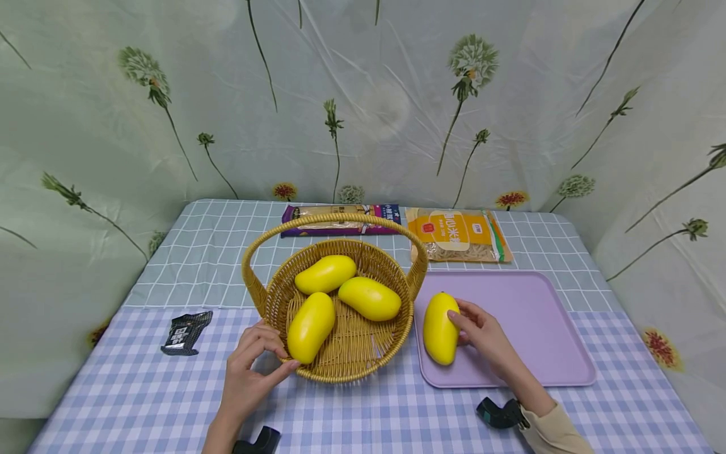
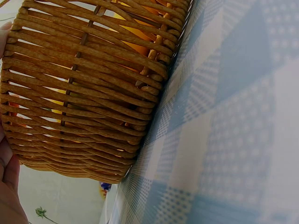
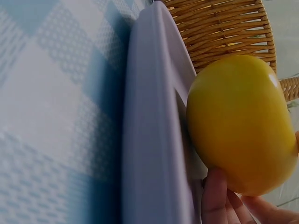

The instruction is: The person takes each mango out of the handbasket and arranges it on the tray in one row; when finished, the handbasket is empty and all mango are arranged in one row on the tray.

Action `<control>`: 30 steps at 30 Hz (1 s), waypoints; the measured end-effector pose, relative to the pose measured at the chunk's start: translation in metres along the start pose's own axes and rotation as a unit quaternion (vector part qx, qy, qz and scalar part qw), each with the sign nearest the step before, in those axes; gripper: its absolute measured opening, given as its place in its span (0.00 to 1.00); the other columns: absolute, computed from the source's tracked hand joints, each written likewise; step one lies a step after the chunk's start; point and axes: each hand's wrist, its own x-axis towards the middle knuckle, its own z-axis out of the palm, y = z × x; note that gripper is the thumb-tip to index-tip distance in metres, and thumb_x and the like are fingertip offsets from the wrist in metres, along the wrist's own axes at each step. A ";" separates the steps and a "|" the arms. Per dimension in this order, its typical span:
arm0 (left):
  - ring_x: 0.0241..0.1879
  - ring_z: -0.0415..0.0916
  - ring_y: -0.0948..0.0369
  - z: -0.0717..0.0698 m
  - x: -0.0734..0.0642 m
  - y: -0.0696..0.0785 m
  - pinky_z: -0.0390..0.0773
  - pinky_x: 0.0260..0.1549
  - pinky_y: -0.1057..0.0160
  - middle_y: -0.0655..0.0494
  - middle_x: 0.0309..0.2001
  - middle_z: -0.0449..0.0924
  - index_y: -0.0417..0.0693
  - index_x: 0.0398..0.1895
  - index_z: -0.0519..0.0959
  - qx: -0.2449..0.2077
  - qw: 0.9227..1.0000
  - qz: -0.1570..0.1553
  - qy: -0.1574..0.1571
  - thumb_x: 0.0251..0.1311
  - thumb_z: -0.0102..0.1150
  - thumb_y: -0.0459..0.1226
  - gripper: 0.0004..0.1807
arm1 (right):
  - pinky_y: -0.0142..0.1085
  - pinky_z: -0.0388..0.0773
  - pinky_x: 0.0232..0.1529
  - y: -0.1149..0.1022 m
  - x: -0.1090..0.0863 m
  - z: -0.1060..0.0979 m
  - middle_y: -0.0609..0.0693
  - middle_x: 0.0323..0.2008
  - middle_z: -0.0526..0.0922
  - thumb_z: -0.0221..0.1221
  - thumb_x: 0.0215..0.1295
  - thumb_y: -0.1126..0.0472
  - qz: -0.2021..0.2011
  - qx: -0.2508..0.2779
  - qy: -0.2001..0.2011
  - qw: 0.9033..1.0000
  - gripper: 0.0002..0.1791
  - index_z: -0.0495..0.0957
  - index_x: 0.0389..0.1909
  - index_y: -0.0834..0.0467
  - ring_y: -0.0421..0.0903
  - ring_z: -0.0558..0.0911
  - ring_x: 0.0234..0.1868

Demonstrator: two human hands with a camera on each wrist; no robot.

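A wicker basket (image 1: 346,372) with a tall hooped handle holds three yellow mangoes; one mango (image 1: 311,328) lies at its near left, the others (image 1: 326,274) farther back. My left hand (image 1: 252,362) grips the basket's near left rim, and the left wrist view shows the woven side (image 2: 79,93) close up. With my right hand (image 1: 482,331) I hold another mango (image 1: 441,328) by its right side, at the left end of a lilac tray (image 1: 522,328). In the right wrist view that mango (image 3: 238,126) hides part of the tray; whether it touches the tray I cannot tell.
Behind the basket lies a purple noodle packet (image 1: 340,230), with an orange and clear food bag (image 1: 459,236) to its right. A small black wrapped packet (image 1: 186,333) is on the checked tablecloth (image 1: 142,391) at left. A floral curtain (image 1: 374,113) hangs behind the table.
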 end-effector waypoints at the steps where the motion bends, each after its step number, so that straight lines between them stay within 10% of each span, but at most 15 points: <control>1: 0.38 0.69 0.56 0.000 0.000 0.000 0.61 0.64 0.53 0.46 0.30 0.75 0.44 0.23 0.76 0.000 1.000 0.000 0.000 0.48 0.73 0.39 0.14 | 0.33 0.82 0.37 0.000 0.000 0.000 0.60 0.51 0.74 0.56 0.68 0.51 0.000 0.001 0.000 1.000 0.31 0.63 0.65 0.64 0.45 0.75 0.40; 30: 0.38 0.69 0.55 0.000 0.001 0.000 0.62 0.64 0.54 0.47 0.30 0.75 0.43 0.23 0.75 -0.004 1.000 0.005 0.000 0.49 0.72 0.40 0.14 | 0.31 0.81 0.37 0.003 -0.005 -0.003 0.61 0.56 0.71 0.54 0.69 0.48 -0.023 -0.059 0.021 0.998 0.30 0.64 0.64 0.61 0.51 0.75 0.45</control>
